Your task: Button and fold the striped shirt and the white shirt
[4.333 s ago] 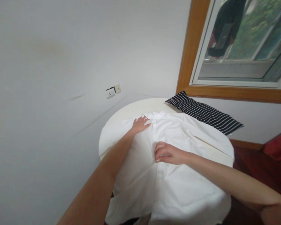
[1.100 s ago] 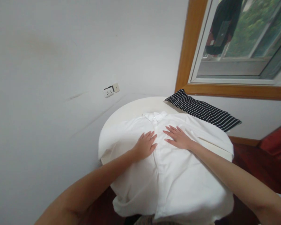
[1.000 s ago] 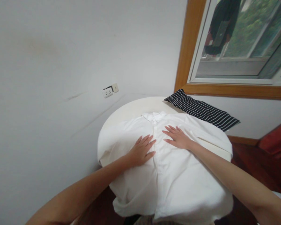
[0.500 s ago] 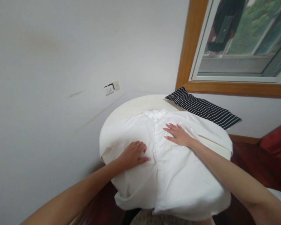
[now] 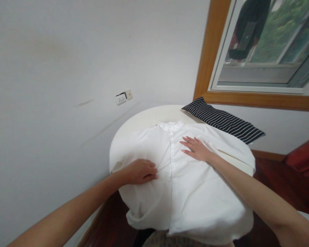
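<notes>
A white button-up shirt [image 5: 195, 192] lies face up over a small round white table [image 5: 146, 120], its collar at the far side and its hem hanging off the near edge. My right hand [image 5: 195, 149] rests flat on the shirt's chest, fingers stretched out, just right of the button placket. My left hand [image 5: 140, 171] sits on the shirt's left half near the table's left edge, its fingers curled in and gathering the white cloth, which wrinkles toward it.
A folded black-and-white striped cloth [image 5: 222, 120] lies at the table's back right, under a wood-framed window [image 5: 208, 61]. A wall socket [image 5: 123, 97] is on the grey wall behind. A red seat [image 5: 305, 156] stands at the right over dark wooden floor.
My left hand slid from the chest toward me and to the left, and its fingers curled from flat into a grip on the cloth. My right hand stayed flat in place.
</notes>
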A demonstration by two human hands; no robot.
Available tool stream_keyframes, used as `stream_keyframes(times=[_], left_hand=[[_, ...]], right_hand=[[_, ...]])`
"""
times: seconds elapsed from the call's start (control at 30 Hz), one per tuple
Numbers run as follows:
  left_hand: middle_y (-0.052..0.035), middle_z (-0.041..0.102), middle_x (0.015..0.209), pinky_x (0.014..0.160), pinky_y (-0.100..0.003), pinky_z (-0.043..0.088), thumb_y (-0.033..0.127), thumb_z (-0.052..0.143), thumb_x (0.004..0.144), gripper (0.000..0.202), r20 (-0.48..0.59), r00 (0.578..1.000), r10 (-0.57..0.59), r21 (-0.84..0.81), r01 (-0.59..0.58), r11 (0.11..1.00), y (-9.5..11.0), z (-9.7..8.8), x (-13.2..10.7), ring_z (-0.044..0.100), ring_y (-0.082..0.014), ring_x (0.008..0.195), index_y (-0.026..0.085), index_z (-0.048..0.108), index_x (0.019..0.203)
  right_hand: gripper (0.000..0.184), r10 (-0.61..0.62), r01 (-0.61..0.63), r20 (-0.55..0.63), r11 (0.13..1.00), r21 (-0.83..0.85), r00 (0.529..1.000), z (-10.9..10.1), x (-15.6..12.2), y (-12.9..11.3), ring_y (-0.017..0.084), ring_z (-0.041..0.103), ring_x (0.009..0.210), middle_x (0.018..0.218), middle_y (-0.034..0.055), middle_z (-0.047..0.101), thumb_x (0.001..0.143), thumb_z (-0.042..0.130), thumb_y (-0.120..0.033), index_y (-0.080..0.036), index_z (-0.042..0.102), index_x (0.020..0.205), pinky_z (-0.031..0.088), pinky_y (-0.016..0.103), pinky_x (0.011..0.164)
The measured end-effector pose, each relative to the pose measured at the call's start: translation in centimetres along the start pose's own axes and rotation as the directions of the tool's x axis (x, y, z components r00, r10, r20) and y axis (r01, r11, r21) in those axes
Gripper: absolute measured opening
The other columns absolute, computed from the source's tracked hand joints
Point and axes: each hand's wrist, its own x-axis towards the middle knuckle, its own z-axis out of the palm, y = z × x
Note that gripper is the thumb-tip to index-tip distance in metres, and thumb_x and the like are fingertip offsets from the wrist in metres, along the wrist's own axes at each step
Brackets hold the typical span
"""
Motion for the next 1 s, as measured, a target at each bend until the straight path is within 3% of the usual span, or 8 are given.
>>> stream_keyframes(times=[0.13,0.23,0.3,0.37,0.47,0.57,0.77,1.0], left_hand=[[-0.0030,0.059,0.071,0.071,-0.030,0.043,0.043,0.036,0.097,0.043,-0.115,0.981,-0.153,0.084,0.163,0.983,-1.5,-0.4,2.4,0.056,-0.0173,0.074,0.021,0.058,0.068],[-0.0093,0.065,0.107,0.092,-0.038,0.043,0.043,0.036,0.097,0.038,-0.285,0.900,-0.329,0.064,0.361,0.931,-3.9,0.6,4.6,0.056,-0.0224,0.105,0.019,0.065,0.102],[-0.0118,0.050,0.139,0.105,-0.046,0.034,0.050,0.040,0.094,0.049,-0.257,0.875,-0.409,0.048,0.435,0.899,-5.4,1.8,5.4,0.043,-0.0274,0.129,0.021,0.052,0.131],[-0.0088,0.035,0.153,0.111,-0.056,0.023,0.057,0.037,0.093,0.058,-0.161,0.859,-0.486,0.055,0.499,0.865,-6.5,2.6,5.3,0.031,-0.0300,0.140,0.027,0.040,0.143],[-0.0047,0.027,0.157,0.112,-0.063,0.014,0.061,0.028,0.094,0.060,-0.083,0.828,-0.555,0.085,0.561,0.824,-7.2,3.0,4.3,0.023,-0.0302,0.144,0.033,0.033,0.146],[-0.0053,0.024,0.158,0.113,-0.061,0.014,0.061,0.024,0.094,0.061,-0.082,0.813,-0.577,0.117,0.583,0.804,-7.5,2.6,3.3,0.021,-0.0290,0.145,0.032,0.031,0.148],[-0.0034,0.024,0.158,0.115,-0.056,0.016,0.062,0.021,0.095,0.062,-0.095,0.836,-0.541,0.131,0.549,0.825,-9.7,2.7,2.3,0.022,-0.0267,0.145,0.032,0.030,0.148],[-0.0036,0.025,0.158,0.117,-0.047,0.016,0.057,0.019,0.096,0.060,-0.116,0.817,-0.565,0.144,0.577,0.804,-13.7,2.8,-1.6,0.024,-0.0216,0.145,0.030,0.029,0.149]], right_hand=[[0.064,0.014,-0.014,-0.007,1.000,-0.017,1.000,0.3,0.1,0.0,0.025,0.021,0.145,0.157,0.0049,0.025,0.095,0.025,-0.064,-0.028,0.037,0.147,0.015,0.052,0.117],[0.064,0.023,-0.023,-0.007,0.999,-0.026,1.000,0.3,0.1,-0.1,0.024,0.020,0.145,0.157,0.0047,0.025,0.095,0.025,-0.064,-0.028,0.036,0.147,0.015,0.052,0.117],[0.065,0.023,-0.023,-0.002,0.999,-0.028,1.000,0.2,0.0,-0.1,0.024,0.020,0.145,0.157,0.0049,0.024,0.095,0.024,-0.064,-0.028,0.036,0.147,0.015,0.051,0.117],[0.065,0.022,-0.022,0.004,0.999,-0.028,1.000,0.1,-0.1,-0.2,0.023,0.020,0.145,0.157,0.0048,0.024,0.095,0.023,-0.064,-0.029,0.036,0.148,0.014,0.051,0.117],[0.064,0.028,-0.027,0.009,0.999,-0.032,1.000,0.1,-0.4,-0.5,0.023,0.019,0.146,0.157,0.0042,0.023,0.095,0.023,-0.064,-0.029,0.035,0.148,0.014,0.051,0.117],[0.064,0.032,-0.032,0.008,0.999,-0.042,0.999,0.1,-1.0,-0.7,0.024,0.018,0.146,0.157,0.0043,0.022,0.096,0.022,-0.063,-0.029,0.034,0.149,0.013,0.051,0.118],[0.065,0.026,-0.025,0.017,0.998,-0.064,1.000,-0.5,-2.5,-0.7,0.024,0.020,0.145,0.158,0.0051,0.022,0.096,0.022,-0.062,-0.027,0.032,0.149,0.013,0.050,0.118],[0.062,0.138,-0.137,0.006,0.987,-0.081,0.990,-0.8,-5.6,-3.0,0.031,0.019,0.145,0.158,0.0042,0.023,0.095,0.021,-0.063,-0.033,0.029,0.149,0.009,0.070,0.109]])
